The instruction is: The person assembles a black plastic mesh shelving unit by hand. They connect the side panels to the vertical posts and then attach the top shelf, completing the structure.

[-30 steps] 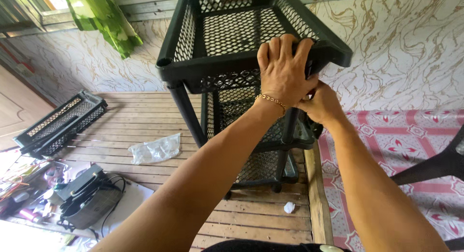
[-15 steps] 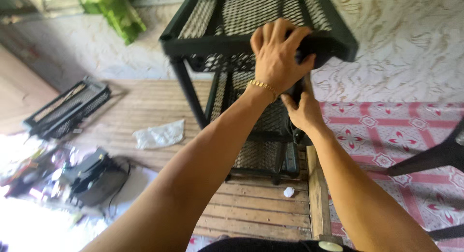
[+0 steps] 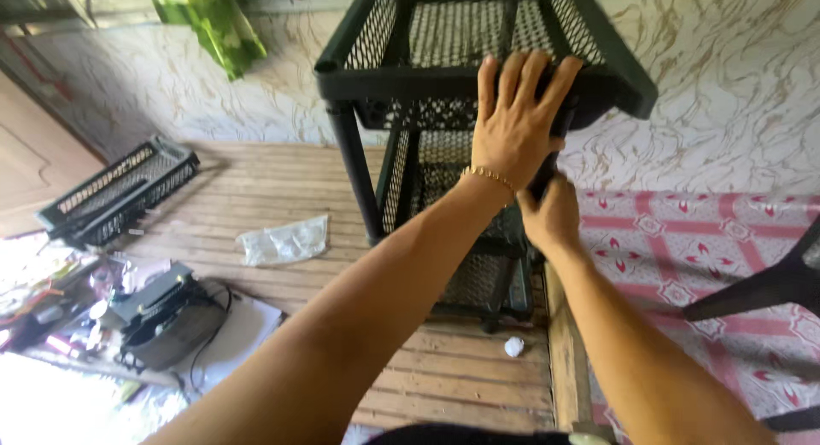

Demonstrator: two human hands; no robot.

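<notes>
Black mesh rack (image 3: 444, 86) | left hand (image 3: 515, 125) now flat, pressing top rim | right hand (image 3: 551, 214) lower, gripping post (image 3: 547, 167) | rack steadier

Strong daylight floods in from about eight o'clock, blowing the lower left corner out to near white and washing over the clutter there. The wooden floor (image 3: 282, 189) is evenly bright, with soft shadows under the black mesh rack (image 3: 444, 78). The forearms close to the lens look stretched and slightly soft; the edges bend.
</notes>
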